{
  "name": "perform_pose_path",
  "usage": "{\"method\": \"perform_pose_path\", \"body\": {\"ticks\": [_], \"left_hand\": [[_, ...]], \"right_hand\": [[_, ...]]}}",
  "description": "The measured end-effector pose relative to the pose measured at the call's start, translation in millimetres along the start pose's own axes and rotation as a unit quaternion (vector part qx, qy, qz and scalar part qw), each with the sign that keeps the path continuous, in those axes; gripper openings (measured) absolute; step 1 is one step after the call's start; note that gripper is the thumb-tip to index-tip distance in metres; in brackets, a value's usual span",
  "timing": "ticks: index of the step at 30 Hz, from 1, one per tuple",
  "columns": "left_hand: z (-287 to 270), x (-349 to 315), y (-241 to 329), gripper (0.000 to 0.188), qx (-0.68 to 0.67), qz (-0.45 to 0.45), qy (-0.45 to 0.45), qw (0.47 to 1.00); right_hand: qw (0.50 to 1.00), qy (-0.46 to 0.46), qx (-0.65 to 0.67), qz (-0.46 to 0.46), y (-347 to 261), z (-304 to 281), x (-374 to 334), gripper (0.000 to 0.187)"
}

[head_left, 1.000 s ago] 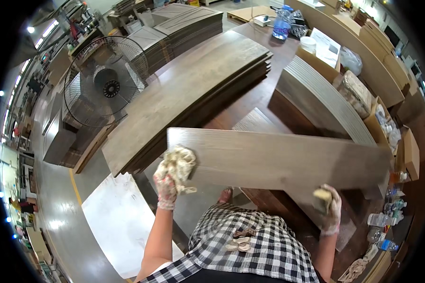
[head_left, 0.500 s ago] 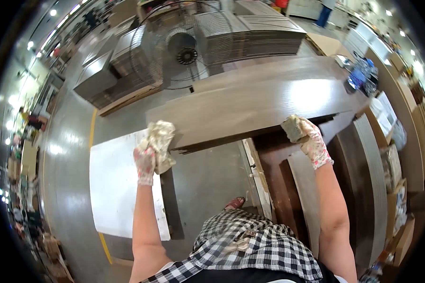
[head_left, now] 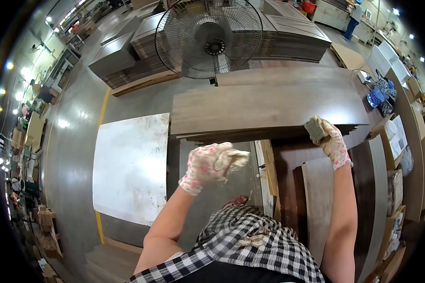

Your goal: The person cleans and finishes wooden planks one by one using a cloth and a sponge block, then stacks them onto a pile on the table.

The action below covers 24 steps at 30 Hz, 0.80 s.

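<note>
My left hand (head_left: 204, 165), in a white glove with pink dots, is closed round a crumpled cream rag (head_left: 234, 160). It hangs over the gap in front of the brown wood-grain panel (head_left: 264, 106), clear of the panel. The same kind of glove covers my right hand (head_left: 334, 144), which grips a grey-green sponge block (head_left: 315, 130) at the panel's near right edge. Whether the block touches that edge I cannot tell. More panels are stacked under the top one, their edges showing along its near side.
A large round fan (head_left: 215, 46) stands beyond the panel, before stacks of boards (head_left: 293, 40). A white board (head_left: 130, 170) lies at left. Dark panels (head_left: 363, 188) and open cartons (head_left: 387, 155) line the right. A blue bottle (head_left: 375, 97) sits at the far right corner.
My left hand has moved right and toward me with the rag, off the panel's left end. My right hand keeps the block near the edge. The view has shifted a little.
</note>
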<state>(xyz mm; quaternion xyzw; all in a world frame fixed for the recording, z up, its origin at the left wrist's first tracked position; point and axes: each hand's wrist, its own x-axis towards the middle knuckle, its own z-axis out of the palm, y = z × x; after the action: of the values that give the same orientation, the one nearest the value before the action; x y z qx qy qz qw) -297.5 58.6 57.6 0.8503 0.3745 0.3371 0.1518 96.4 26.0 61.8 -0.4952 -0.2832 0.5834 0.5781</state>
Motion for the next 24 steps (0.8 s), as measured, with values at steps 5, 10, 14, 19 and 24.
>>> {"method": "perform_pose_path", "body": {"ticks": [5,10,14,19,24], "left_hand": [[2.7,6.0,7.5,0.029,-0.064,0.001,-0.004,0.998],[24.5,10.6,2.1,0.043,0.041,0.071,0.122,0.989],[38.7,8.4,-0.8,0.06,0.093,-0.077,0.013,0.993],[50.3,14.7,12.7,0.055,0.118,-0.105,-0.049,0.986],[51.2,10.8,5.7,0.049,0.056,-0.11,-0.132,0.983]], "right_hand": [[0.998,0.004,-0.041,-0.036,-10.6,3.3,-26.9,0.041],[0.997,-0.009,-0.038,-0.063,-5.4,29.5,-47.8,0.044],[0.975,-0.071,-0.194,-0.083,-15.1,117.7,-35.2,0.052],[0.86,-0.199,-0.423,-0.203,-11.8,226.4,-5.3,0.042],[0.718,-0.295,-0.533,-0.338,23.4,317.6,40.1,0.039]]}}
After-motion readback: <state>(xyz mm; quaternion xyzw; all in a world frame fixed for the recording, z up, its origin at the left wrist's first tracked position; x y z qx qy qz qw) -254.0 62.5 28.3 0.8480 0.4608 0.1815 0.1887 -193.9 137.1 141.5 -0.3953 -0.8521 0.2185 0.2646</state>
